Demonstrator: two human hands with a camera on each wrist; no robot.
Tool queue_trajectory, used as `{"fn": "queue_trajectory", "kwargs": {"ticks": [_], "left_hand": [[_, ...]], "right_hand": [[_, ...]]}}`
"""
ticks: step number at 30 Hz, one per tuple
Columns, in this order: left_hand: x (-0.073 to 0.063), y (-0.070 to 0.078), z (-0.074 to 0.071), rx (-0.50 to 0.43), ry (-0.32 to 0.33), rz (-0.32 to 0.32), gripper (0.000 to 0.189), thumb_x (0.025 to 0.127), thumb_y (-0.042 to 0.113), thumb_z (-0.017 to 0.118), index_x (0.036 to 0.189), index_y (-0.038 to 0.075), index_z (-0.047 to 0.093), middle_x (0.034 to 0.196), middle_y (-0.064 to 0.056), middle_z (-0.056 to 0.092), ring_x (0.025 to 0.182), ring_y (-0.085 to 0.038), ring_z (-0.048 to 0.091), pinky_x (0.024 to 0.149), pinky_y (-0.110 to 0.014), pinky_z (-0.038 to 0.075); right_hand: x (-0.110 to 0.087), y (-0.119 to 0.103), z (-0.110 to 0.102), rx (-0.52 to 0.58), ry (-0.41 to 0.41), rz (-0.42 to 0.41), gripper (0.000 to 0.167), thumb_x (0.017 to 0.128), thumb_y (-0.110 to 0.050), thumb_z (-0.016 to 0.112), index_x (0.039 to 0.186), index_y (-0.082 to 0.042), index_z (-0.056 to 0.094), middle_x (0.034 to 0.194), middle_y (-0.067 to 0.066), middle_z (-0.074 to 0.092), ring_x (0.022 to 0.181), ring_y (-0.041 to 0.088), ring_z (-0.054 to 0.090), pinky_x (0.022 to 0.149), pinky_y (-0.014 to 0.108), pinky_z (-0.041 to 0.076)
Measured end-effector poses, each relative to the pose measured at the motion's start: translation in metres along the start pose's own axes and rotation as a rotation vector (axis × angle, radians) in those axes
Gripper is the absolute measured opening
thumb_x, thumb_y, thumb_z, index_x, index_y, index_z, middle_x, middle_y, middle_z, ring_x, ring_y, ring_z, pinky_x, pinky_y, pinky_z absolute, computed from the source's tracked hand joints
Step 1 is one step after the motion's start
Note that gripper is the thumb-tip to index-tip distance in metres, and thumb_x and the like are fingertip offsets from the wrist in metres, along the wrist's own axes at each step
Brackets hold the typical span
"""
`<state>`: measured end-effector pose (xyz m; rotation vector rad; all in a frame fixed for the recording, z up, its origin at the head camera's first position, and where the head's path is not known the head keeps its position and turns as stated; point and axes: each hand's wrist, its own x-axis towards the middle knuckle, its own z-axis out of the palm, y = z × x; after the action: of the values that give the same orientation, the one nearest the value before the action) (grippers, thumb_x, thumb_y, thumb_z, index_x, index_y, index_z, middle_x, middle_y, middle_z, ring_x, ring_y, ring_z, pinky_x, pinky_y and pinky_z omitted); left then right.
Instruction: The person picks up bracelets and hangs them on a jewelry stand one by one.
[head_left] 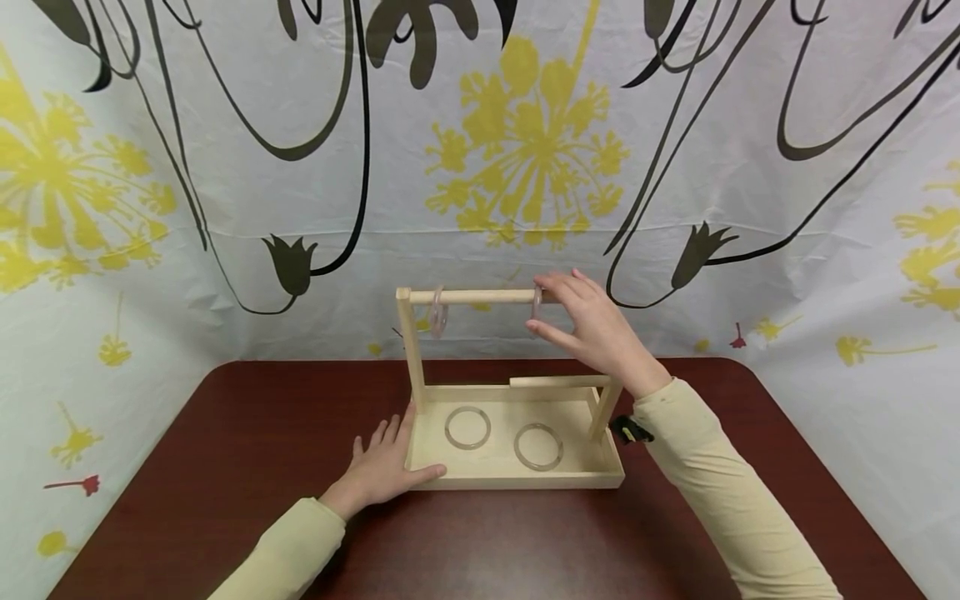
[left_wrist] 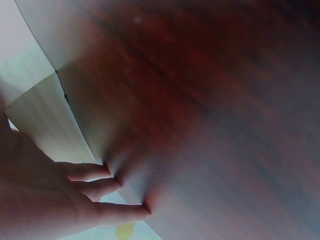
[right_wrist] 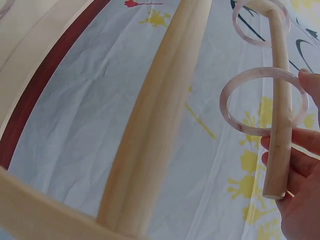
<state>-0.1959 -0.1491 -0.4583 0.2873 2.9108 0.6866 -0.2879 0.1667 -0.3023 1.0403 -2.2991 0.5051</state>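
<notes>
Sleeves [head_left: 723, 492] cropped | right hand [head_left: 592, 327] pinches ring [head_left: 536, 307] | head view: bar tip [right_wrist: 276, 189] hidden

The left fingers [head_left: 392, 430] spread low; the right fingers [head_left: 568, 288] pinch higher.

Four rings [head_left: 447, 427] — two bars [head_left: 487, 296], two uprights [head_left: 412, 350], two hands [head_left: 381, 469] — one tray [head_left: 517, 482], one table [head_left: 225, 467]

No text, label, brand, number or sign can be read in any of the views
</notes>
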Motion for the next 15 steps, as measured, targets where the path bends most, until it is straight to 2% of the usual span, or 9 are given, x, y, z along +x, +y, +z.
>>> {"fn": "queue_trajectory", "kwargs": {"ticks": [4, 11, 15], "left_hand": [[0.0, 0.0, 0.0, -0.003, -0.003, -0.004, 0.113, 0.079, 0.072, 0.061, 0.157, 0.01, 0.007, 0.149, -0.028, 0.031, 0.137, -0.047, 0.025, 0.099, -0.074, 0.013], [-0.001, 0.0, -0.001, -0.002, -0.004, -0.002, 0.112, 0.079, 0.072, 0.061, 0.157, 0.011, 0.007, 0.149, -0.028, 0.031, 0.137, -0.046, 0.025, 0.099, -0.074, 0.014], [-0.001, 0.0, -0.001, 0.006, -0.005, -0.002, 0.113, 0.079, 0.072, 0.06, 0.157, 0.011, 0.006, 0.149, -0.027, 0.031, 0.138, -0.046, 0.024, 0.1, -0.074, 0.014]], "right_hand": [[0.002, -0.003, 0.001, -0.011, 0.01, -0.005, 0.059, 0.085, -0.029, 0.076, 0.131, 0.002, 0.055, 0.123, 0.019, 0.06, 0.119, 0.035, 0.052, 0.11, 0.046, 0.026], [0.006, -0.01, 0.002, -0.029, -0.004, -0.016, 0.058, 0.086, -0.031, 0.075, 0.13, 0.002, 0.055, 0.121, 0.017, 0.06, 0.115, 0.034, 0.054, 0.111, 0.042, 0.025], [0.008, -0.013, 0.002, -0.034, -0.012, -0.022, 0.058, 0.087, -0.032, 0.074, 0.131, 0.0, 0.055, 0.121, 0.015, 0.06, 0.114, 0.034, 0.055, 0.109, 0.044, 0.028]]}}
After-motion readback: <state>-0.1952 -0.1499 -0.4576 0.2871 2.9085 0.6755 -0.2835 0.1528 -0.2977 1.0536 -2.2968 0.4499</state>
